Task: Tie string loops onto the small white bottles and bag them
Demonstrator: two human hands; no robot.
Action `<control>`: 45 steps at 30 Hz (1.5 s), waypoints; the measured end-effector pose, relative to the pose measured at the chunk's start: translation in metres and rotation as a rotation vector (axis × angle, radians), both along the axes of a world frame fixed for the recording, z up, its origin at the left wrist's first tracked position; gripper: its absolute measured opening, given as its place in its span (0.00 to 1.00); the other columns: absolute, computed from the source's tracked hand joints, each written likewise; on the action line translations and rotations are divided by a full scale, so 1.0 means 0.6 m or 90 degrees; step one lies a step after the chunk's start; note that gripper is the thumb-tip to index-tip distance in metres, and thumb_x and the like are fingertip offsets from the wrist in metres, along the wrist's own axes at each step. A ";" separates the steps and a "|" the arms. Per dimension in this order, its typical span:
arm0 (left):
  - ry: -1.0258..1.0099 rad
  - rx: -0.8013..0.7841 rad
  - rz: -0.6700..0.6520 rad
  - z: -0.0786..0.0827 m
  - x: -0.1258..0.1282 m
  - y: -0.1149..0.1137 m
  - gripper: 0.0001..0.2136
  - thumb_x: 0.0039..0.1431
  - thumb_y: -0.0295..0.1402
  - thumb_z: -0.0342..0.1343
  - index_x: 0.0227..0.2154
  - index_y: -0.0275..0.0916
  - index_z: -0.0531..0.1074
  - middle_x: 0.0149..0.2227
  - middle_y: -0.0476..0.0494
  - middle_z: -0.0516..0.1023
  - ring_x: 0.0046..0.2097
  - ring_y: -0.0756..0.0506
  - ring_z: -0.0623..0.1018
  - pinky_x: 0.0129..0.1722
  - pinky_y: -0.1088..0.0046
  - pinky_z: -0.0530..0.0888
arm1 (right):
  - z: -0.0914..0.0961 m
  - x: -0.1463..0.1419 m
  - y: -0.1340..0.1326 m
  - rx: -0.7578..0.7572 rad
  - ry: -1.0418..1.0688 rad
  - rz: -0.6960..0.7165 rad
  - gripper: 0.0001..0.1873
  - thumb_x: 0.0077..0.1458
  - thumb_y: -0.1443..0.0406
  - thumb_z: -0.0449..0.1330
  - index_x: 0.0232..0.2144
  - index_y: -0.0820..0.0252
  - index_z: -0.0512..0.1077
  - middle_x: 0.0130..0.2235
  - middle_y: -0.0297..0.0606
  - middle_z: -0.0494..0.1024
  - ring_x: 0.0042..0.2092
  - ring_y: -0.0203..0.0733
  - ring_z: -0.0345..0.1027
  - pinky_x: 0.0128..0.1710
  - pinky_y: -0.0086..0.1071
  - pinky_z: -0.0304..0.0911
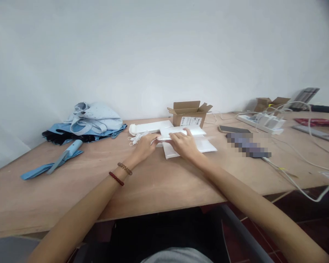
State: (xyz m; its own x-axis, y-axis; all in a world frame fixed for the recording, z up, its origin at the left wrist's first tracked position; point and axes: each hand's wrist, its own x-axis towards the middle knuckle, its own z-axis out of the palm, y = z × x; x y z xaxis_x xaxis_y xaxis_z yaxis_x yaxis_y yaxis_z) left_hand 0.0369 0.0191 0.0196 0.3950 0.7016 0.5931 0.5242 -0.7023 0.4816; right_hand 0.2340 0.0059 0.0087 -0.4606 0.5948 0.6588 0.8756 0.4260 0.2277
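Observation:
My left hand (147, 145) pinches the left edge of a white, glossy folded sheet (195, 130), which looks like a plastic sleeve or bag. My right hand (185, 143) grips the same sheet from the right, thumb and fingers closed on it close to the left fingertips. Beneath it on the table lies another flat white packet (208, 145), partly covered by the right hand. Behind the left hand are a long white box (150, 127) and a small tangle of white cable (137, 138). An open cardboard box (189, 116) with a label stands just beyond the sheet.
On the left lie a pale blue cloth bag (98, 115) and a blue umbrella (72, 148). To the right are a dark phone (234, 129), a pixelated item (246, 144), a power strip (263, 124) with chargers, and loose white cables crossing the wooden table (153, 186).

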 end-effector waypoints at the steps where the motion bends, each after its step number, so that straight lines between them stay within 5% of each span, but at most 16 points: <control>1: -0.032 -0.021 0.027 0.003 0.007 0.003 0.08 0.57 0.30 0.52 0.29 0.37 0.76 0.32 0.43 0.79 0.35 0.44 0.75 0.41 0.66 0.70 | 0.003 0.005 0.003 0.036 0.029 -0.014 0.16 0.65 0.60 0.49 0.44 0.63 0.71 0.37 0.45 0.78 0.40 0.46 0.68 0.53 0.44 0.44; 5: -0.228 -0.224 0.019 -0.002 0.030 0.008 0.07 0.55 0.32 0.56 0.25 0.34 0.74 0.26 0.46 0.75 0.29 0.48 0.71 0.32 0.72 0.67 | 0.013 0.022 0.011 0.109 0.111 -0.070 0.22 0.63 0.54 0.50 0.50 0.65 0.66 0.45 0.51 0.75 0.48 0.52 0.63 0.52 0.46 0.45; 11: -0.339 -0.462 -0.005 -0.028 0.048 0.010 0.10 0.51 0.31 0.59 0.19 0.33 0.70 0.20 0.47 0.70 0.22 0.53 0.65 0.23 0.76 0.60 | 0.003 0.031 0.024 0.035 0.107 -0.098 0.20 0.63 0.54 0.50 0.45 0.64 0.69 0.46 0.51 0.73 0.49 0.53 0.61 0.51 0.45 0.47; 17: -0.274 -0.565 0.038 -0.021 0.063 0.004 0.14 0.56 0.29 0.58 0.16 0.34 0.64 0.15 0.51 0.63 0.18 0.55 0.61 0.18 0.79 0.54 | -0.011 0.031 0.035 -0.119 0.106 -0.155 0.18 0.63 0.56 0.50 0.42 0.64 0.70 0.42 0.50 0.76 0.46 0.53 0.64 0.44 0.40 0.50; 23: -0.464 -0.611 -0.042 -0.033 0.078 0.006 0.14 0.56 0.28 0.59 0.19 0.34 0.63 0.17 0.55 0.58 0.18 0.57 0.59 0.17 0.81 0.53 | -0.001 0.040 0.039 -0.075 0.136 -0.144 0.19 0.65 0.57 0.47 0.40 0.64 0.72 0.41 0.49 0.77 0.45 0.50 0.66 0.44 0.39 0.50; 28: -0.458 -0.625 -0.005 -0.044 0.085 0.006 0.13 0.57 0.29 0.58 0.19 0.35 0.63 0.17 0.53 0.61 0.18 0.56 0.61 0.17 0.80 0.56 | -0.008 0.040 0.045 -0.135 0.109 -0.138 0.16 0.64 0.59 0.48 0.37 0.63 0.73 0.39 0.47 0.77 0.43 0.49 0.68 0.42 0.38 0.52; 35: -0.396 -0.568 0.102 -0.051 0.086 0.004 0.10 0.58 0.31 0.55 0.22 0.35 0.68 0.16 0.48 0.67 0.17 0.52 0.65 0.18 0.76 0.57 | -0.017 0.037 0.051 -0.191 0.133 -0.146 0.19 0.64 0.57 0.49 0.34 0.62 0.74 0.38 0.47 0.77 0.45 0.49 0.67 0.40 0.37 0.56; 37: -0.330 -0.454 0.149 -0.046 0.081 0.006 0.10 0.57 0.33 0.55 0.23 0.36 0.69 0.18 0.46 0.70 0.19 0.50 0.69 0.21 0.74 0.61 | -0.015 0.036 0.052 -0.204 0.140 -0.147 0.19 0.63 0.57 0.49 0.33 0.62 0.75 0.38 0.47 0.77 0.45 0.49 0.67 0.41 0.37 0.57; 41: -0.072 -0.062 0.284 -0.013 0.034 0.035 0.10 0.58 0.30 0.50 0.22 0.38 0.69 0.28 0.38 0.76 0.33 0.41 0.75 0.36 0.67 0.67 | -0.011 0.036 0.051 -0.212 0.163 -0.132 0.16 0.62 0.58 0.52 0.33 0.62 0.75 0.38 0.46 0.77 0.45 0.48 0.67 0.41 0.37 0.58; 45: 0.054 0.038 0.407 0.029 -0.064 0.102 0.09 0.54 0.27 0.50 0.20 0.38 0.69 0.30 0.32 0.76 0.39 0.36 0.75 0.42 0.62 0.67 | -0.006 0.036 0.045 -0.148 0.192 -0.070 0.14 0.61 0.58 0.54 0.35 0.62 0.74 0.40 0.46 0.76 0.46 0.50 0.65 0.42 0.37 0.59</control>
